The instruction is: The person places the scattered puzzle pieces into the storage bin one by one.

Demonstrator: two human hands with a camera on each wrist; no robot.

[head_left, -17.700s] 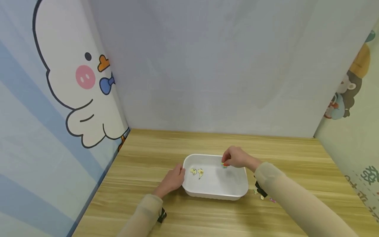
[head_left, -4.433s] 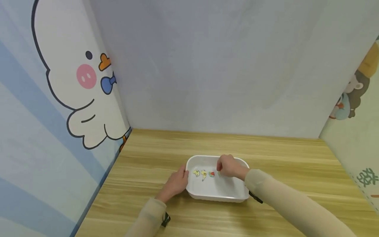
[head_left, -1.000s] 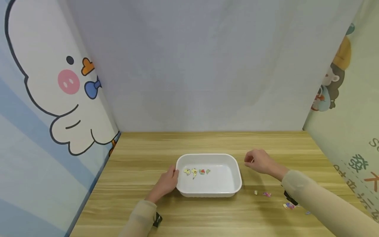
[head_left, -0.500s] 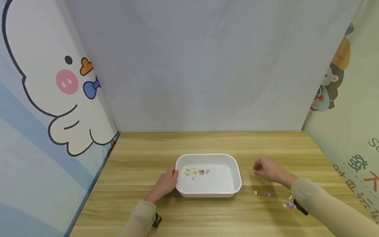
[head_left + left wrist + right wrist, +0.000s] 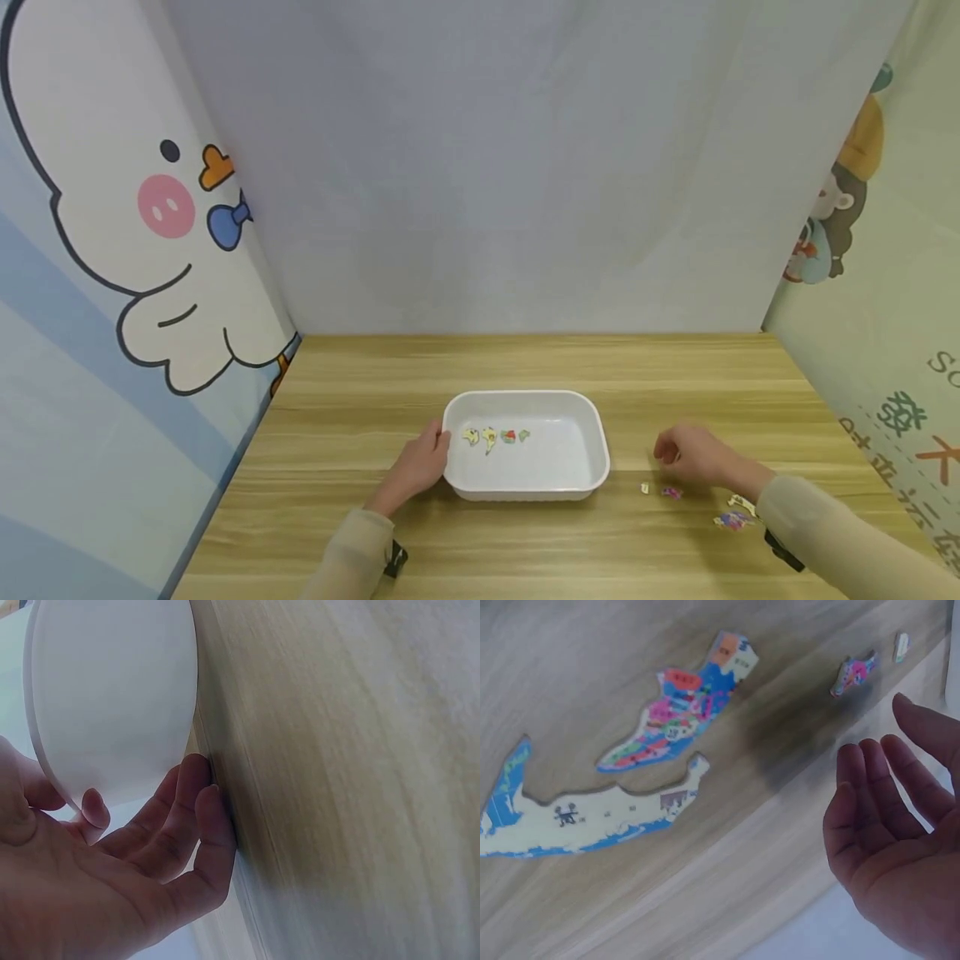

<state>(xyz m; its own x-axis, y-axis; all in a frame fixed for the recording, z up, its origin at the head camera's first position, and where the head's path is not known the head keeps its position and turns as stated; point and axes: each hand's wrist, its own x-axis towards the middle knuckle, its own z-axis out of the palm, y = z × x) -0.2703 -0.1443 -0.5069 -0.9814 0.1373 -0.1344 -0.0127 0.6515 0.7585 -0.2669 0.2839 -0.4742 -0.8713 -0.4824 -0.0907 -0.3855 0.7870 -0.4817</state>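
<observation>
My left hand holds the left rim of a white plastic tray, the thumb over the edge; in the left wrist view its other fingers lie outside the wall. Inside stands a row of small flat puzzle pieces: two pale yellow ones, a red-and-green one and a small greenish one. My right hand hovers above the table, fingers loosely bent, nothing visible in them. Closest below are a pink-purple piece and a small pale piece.
Nearer the right sleeve lie a multicoloured map-printed puzzle piece and a long cream-and-blue one. The wood-grain table meets a grey-white curtain at the back. Printed cloths hang on both sides.
Earlier the tray held two yellow pieces; the red-and-green piece and the greenish one have since joined the row. Within the last second my right hand moved rightward and closer to the loose pieces.
</observation>
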